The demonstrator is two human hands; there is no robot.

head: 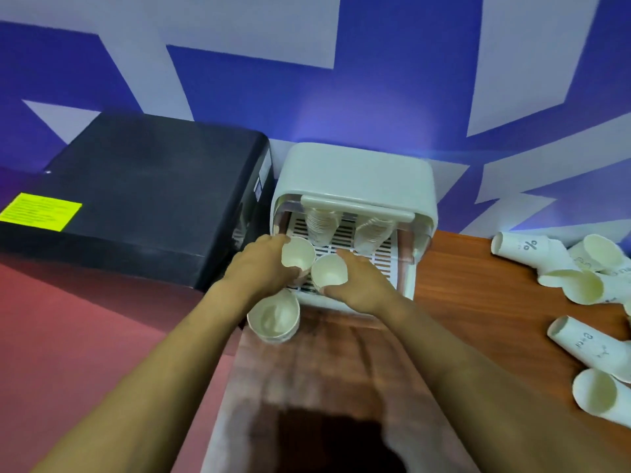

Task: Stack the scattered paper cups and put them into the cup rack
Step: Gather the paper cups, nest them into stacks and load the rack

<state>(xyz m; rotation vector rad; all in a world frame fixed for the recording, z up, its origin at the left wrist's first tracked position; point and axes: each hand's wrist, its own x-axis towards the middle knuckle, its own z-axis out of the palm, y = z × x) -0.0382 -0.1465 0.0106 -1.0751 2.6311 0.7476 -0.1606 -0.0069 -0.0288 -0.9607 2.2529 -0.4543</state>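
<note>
Where stacks crowd, black box (143, 196) (leftward)

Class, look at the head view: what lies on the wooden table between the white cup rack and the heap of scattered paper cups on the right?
Nothing: in the head view, the wooden table is bare between the cup rack and the scattered paper cups.

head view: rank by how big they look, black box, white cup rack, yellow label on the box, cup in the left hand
1. black box
2. white cup rack
3. and 4. yellow label and cup in the left hand look about alike; unsure.
</note>
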